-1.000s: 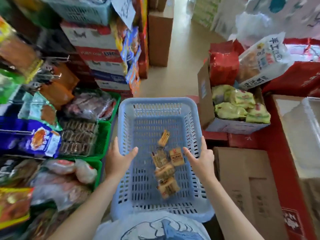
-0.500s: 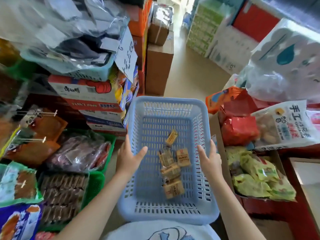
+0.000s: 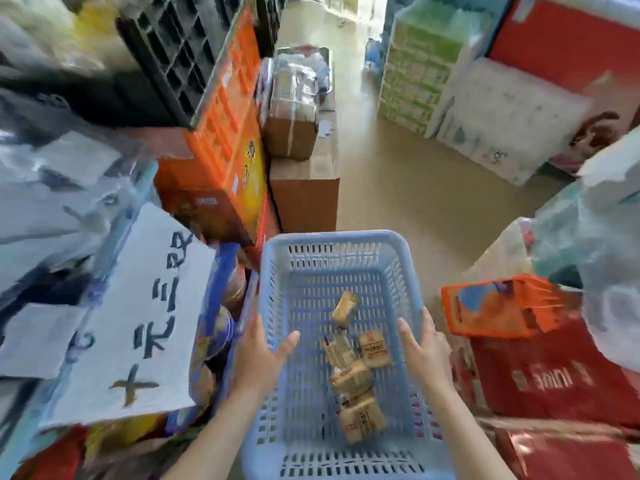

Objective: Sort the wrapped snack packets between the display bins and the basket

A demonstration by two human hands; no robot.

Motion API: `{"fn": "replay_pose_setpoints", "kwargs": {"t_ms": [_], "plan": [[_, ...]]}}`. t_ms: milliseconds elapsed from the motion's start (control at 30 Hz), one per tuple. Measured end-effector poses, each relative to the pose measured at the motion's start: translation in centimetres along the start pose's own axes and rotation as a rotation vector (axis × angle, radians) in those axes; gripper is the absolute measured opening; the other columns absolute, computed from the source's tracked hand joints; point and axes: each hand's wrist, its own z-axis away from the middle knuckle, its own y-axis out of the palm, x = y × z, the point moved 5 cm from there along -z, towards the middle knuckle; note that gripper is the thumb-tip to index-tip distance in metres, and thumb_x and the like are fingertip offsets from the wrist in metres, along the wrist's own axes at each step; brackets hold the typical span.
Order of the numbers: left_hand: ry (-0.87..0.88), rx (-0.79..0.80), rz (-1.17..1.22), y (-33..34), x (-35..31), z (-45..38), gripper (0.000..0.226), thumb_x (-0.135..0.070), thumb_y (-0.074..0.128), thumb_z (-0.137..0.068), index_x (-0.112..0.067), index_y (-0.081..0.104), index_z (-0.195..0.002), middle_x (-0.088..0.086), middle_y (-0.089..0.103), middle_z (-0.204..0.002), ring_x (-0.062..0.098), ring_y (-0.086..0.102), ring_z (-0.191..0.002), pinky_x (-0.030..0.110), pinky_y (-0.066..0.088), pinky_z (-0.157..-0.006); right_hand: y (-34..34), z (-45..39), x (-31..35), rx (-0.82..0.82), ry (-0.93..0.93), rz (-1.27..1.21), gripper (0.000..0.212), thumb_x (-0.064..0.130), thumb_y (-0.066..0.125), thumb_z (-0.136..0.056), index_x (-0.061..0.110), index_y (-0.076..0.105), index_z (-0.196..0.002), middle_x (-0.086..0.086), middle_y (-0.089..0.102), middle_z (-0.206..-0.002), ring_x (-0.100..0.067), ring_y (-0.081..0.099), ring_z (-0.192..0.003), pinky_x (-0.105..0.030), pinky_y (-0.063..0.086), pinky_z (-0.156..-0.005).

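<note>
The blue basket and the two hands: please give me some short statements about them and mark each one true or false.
1. The blue basket holds several tan wrapped snack packets. True.
2. The left hand pinches one packet above the basket. False: it grips the basket's left rim, thumb inside, and holds no packet.
3. The right hand grips the basket's right rim. True.
4. The basket is red with solid walls. False: it is light blue, with slotted walls and floor.
5. A white handwritten sign hangs to the left of the basket. True.
6. The packets fill the basket to its rim. False: only about five lie on its floor, towards the right side.
</note>
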Motion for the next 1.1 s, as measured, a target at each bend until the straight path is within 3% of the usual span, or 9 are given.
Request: {"fn": "replay_pose_setpoints", "kwargs": {"t_ms": [133,267,367,467,600,700,833,967,1100], "plan": [[-0.061,-0.017,0.021,3.9,-0.8,-12.1,0.113,-0.074,0.064,-0.078,-0.016,0.019,-0.163,0.004,0.021,-0.169,0.020,0.022,-0.155,0.045,0.022,-0.125,3.3,-12.5,2.7,0.014,0.032,0.051,0.071,0.049,0.051,-0.101,0.019,0.026,-0.161,-0.031,0.047,-0.144,-0.042,0.039,-0.136,-0.047,0.030,-0.111],[-0.144,-0.013,0.074,9.5,2.6,-21.5,0.100,-0.036,0.076,-0.091,-0.011,0.011,-0.163,0.001,0.015,-0.168,0.019,0.015,-0.156,0.029,0.014,-0.121,9.3,-22.7,1.7,0.042,0.037,0.060,0.075,0.046,0.055,-0.100,0.024,0.020,-0.162,-0.028,0.046,-0.143,-0.040,0.040,-0.134,-0.043,0.029,-0.111],[-0.191,0.029,0.073,13.9,8.4,-28.4,0.122,-0.064,0.079,-0.075,-0.028,0.005,-0.164,-0.002,0.022,-0.168,0.019,0.026,-0.152,0.039,0.021,-0.124,14.9,-29.3,-1.2,0.100,0.041,0.054,0.079,0.048,0.056,-0.099,0.031,0.012,-0.163,-0.025,0.044,-0.144,-0.038,0.037,-0.137,-0.043,0.030,-0.112],[-0.270,0.084,0.041,18.4,15.6,-34.5,0.138,-0.097,0.067,-0.049,-0.046,0.001,-0.159,-0.007,0.031,-0.165,0.019,0.038,-0.148,0.051,0.034,-0.120,20.9,-34.7,-5.4,0.126,0.054,0.021,0.081,0.048,0.057,-0.099,0.035,0.009,-0.163,-0.023,0.041,-0.144,-0.035,0.032,-0.141,-0.045,0.030,-0.113],[-0.276,0.127,0.047,23.4,22.2,-41.0,0.129,-0.071,0.077,-0.068,-0.034,0.000,-0.164,-0.008,0.012,-0.170,0.019,0.019,-0.156,0.048,0.024,-0.124,29.2,-40.9,-10.5,0.156,0.091,-0.018,0.079,0.041,0.059,-0.100,0.035,0.012,-0.163,-0.021,0.040,-0.143,-0.033,0.031,-0.142,-0.041,0.027,-0.115],[-0.306,0.089,-0.043,25.8,26.9,-45.4,0.134,-0.079,0.073,-0.067,-0.029,-0.003,-0.164,-0.006,0.002,-0.172,0.019,0.010,-0.157,0.047,0.020,-0.125,34.7,-45.2,-12.5,0.197,0.089,-0.015,0.079,0.039,0.060,-0.100,0.033,0.012,-0.163,-0.020,0.038,-0.145,-0.032,0.030,-0.144,-0.039,0.024,-0.117],[-0.296,0.095,-0.105,27.9,30.6,-50.0,0.119,-0.057,0.076,-0.082,-0.028,-0.005,-0.164,-0.006,-0.004,-0.171,0.018,0.005,-0.157,0.045,0.018,-0.126,40.1,-49.4,-15.1,0.261,0.096,0.016,0.087,0.041,0.063,-0.098,0.030,0.007,-0.164,-0.022,0.032,-0.154,-0.033,0.027,-0.148,-0.040,0.022,-0.119],[-0.316,0.239,-0.125,30.0,32.3,-52.6,0.122,-0.060,0.075,-0.081,-0.029,-0.010,-0.163,-0.007,-0.013,-0.171,0.018,-0.004,-0.158,0.047,0.013,-0.127,43.1,-51.3,-16.9,0.402,0.129,0.133,0.093,0.048,0.062,-0.097,0.025,0.003,-0.164,-0.019,0.021,-0.165,-0.031,0.021,-0.153,-0.041,0.021,-0.121],[-0.281,0.341,-0.213,31.8,31.4,-52.3,0.123,-0.066,0.072,-0.081,-0.029,-0.014,-0.162,-0.008,-0.014,-0.171,0.018,-0.005,-0.158,0.048,0.011,-0.127,42.6,-51.5,-16.5,0.423,0.085,0.167,0.096,0.049,0.064,-0.094,0.024,0.003,-0.164,-0.012,0.014,-0.169,-0.026,0.018,-0.155,-0.044,0.022,-0.124]]}}
